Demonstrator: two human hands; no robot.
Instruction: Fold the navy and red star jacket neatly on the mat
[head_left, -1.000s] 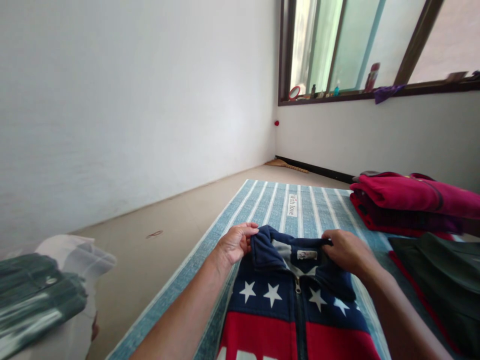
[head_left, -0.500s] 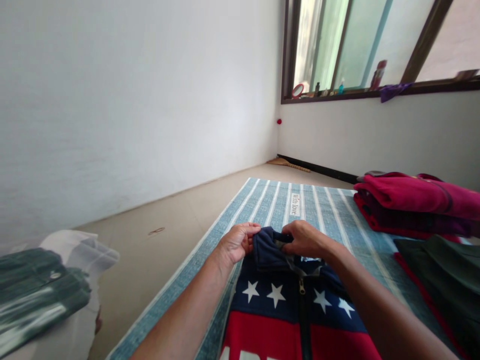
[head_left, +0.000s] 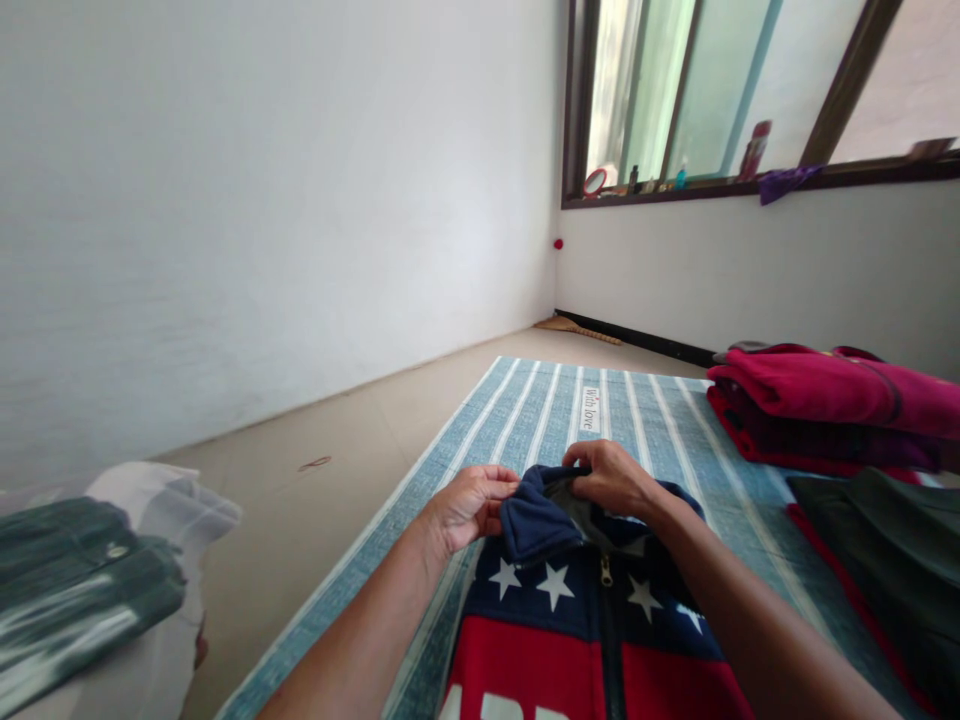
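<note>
A white wall [head_left: 262,200] and a pale floor [head_left: 330,440] take up most of the view, and a blue-and-white striped mat [head_left: 555,410] is spread across the floor, running away from the person. On the mat a zip-up jacket [head_left: 585,650] is laid flat, front up, with white stars on navy above a red band; its long axis follows the mat's stripes, the collar lying at the far end, directly ahead of both hands, and the hem cut off by the bottom edge of the frame. To the right, well apart from the jacket, a stack of folded red garments [head_left: 832,405] is set on the mat, with a dark green garment [head_left: 892,560] just nearer. At the lower left a blurred green-and-white bundle [head_left: 90,590] is seen, probably more clothing, though its shape cannot be made out. The navy collar [head_left: 536,515] is held at its left side by both hands. The left hand [head_left: 469,505] is closed on the collar's outer left edge, fingers curled around the fabric. The right hand [head_left: 611,478] is brought across the zip line and pinched shut on the collar's top edge, just beside the left hand, so the collar's right side lies untouched under the right forearm. A window sill [head_left: 750,185] bearing small bottles is seen at the upper right.
</note>
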